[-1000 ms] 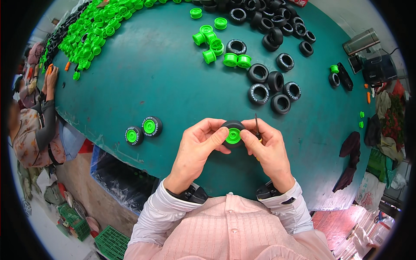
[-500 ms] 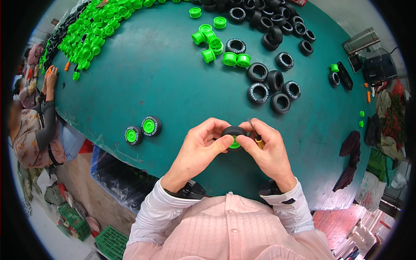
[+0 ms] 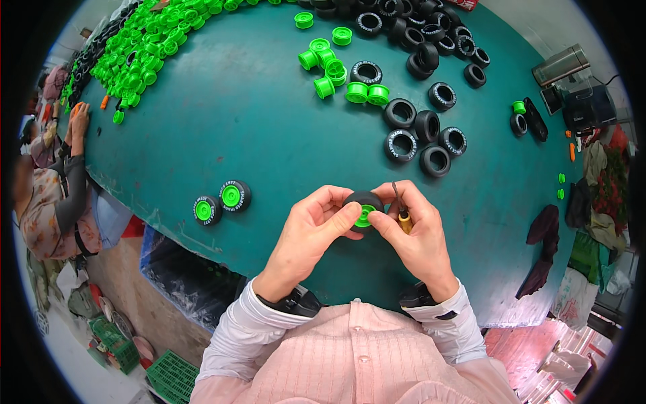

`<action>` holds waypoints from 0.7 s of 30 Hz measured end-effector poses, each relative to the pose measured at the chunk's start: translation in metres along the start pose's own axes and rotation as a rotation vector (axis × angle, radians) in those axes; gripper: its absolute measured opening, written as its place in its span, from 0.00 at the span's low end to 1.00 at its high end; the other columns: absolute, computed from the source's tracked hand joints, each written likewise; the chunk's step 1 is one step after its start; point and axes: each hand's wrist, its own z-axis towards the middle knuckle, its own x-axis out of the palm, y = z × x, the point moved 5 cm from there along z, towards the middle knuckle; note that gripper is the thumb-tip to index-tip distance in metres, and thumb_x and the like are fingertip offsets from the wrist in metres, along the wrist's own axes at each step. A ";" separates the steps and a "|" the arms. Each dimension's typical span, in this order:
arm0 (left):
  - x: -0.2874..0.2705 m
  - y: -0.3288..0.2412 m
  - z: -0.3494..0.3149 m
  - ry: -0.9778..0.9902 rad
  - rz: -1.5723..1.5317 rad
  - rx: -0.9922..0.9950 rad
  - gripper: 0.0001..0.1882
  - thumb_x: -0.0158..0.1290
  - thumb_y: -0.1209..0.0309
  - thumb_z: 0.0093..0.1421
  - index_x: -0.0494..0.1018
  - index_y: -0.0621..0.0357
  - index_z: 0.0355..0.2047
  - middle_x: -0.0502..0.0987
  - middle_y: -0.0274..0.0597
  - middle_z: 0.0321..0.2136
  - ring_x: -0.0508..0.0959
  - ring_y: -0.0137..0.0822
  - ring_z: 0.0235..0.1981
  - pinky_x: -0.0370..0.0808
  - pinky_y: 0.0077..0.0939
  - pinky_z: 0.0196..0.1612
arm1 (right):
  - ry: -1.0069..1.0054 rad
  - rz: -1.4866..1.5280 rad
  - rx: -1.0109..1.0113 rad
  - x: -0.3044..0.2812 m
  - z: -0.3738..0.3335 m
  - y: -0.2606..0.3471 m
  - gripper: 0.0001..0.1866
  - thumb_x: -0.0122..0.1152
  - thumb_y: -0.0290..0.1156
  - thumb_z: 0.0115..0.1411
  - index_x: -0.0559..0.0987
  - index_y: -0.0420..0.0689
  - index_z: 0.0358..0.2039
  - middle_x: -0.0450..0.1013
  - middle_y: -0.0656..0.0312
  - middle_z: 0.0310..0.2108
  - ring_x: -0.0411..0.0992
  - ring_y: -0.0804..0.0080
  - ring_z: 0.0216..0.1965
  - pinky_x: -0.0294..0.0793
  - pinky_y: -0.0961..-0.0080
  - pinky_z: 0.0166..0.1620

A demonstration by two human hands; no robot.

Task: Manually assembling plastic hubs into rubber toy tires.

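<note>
Between both hands, near the front of the table, is a toy wheel (image 3: 364,217): a black tyre around a green rim, its green face turned up toward me. My left hand (image 3: 311,232) pinches its left side, thumb on the face. My right hand (image 3: 420,236) grips the right side with thumb and fingers. Tucked in that same hand is a tool with a yellow handle (image 3: 404,221) and a thin dark metal shaft pointing away from me; its tip looks clear of the wheel. To the left lie two wheels with green rims (image 3: 231,196) inside black tyres.
Loose black tyres (image 3: 435,161) and green rims (image 3: 356,92) lie beyond my hands on the green table (image 3: 282,141). Larger heaps of rims (image 3: 138,57) and tyres (image 3: 404,20) sit farther back. A dark cloth (image 3: 542,249) lies at right. Another person (image 3: 57,202) works at far left.
The wheel has tilted so more of its green face shows toward me. The tool's shaft stands out more clearly above my right hand. Both hands keep their grip.
</note>
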 end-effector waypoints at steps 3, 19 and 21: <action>-0.006 0.003 0.003 0.061 0.037 -0.001 0.13 0.55 0.66 0.71 0.74 0.63 0.48 0.81 0.39 0.42 0.81 0.29 0.43 0.82 0.31 0.45 | 0.030 -0.098 -0.077 -0.001 -0.001 0.004 0.15 0.66 0.24 0.60 0.76 0.36 0.47 0.74 0.63 0.34 0.65 0.82 0.27 0.66 0.80 0.29; 0.000 0.002 -0.001 -0.007 -0.133 0.011 0.16 0.57 0.68 0.69 0.73 0.67 0.51 0.80 0.43 0.45 0.81 0.31 0.45 0.83 0.30 0.45 | -0.039 0.254 0.097 0.002 -0.003 -0.006 0.16 0.71 0.27 0.59 0.79 0.37 0.46 0.73 0.68 0.34 0.64 0.86 0.29 0.65 0.85 0.31; -0.001 0.002 0.000 -0.002 -0.108 0.035 0.16 0.58 0.68 0.68 0.73 0.67 0.51 0.80 0.43 0.45 0.81 0.31 0.45 0.82 0.30 0.44 | -0.025 0.217 0.155 0.002 -0.007 -0.008 0.15 0.72 0.27 0.59 0.79 0.37 0.45 0.73 0.69 0.33 0.64 0.87 0.29 0.65 0.86 0.31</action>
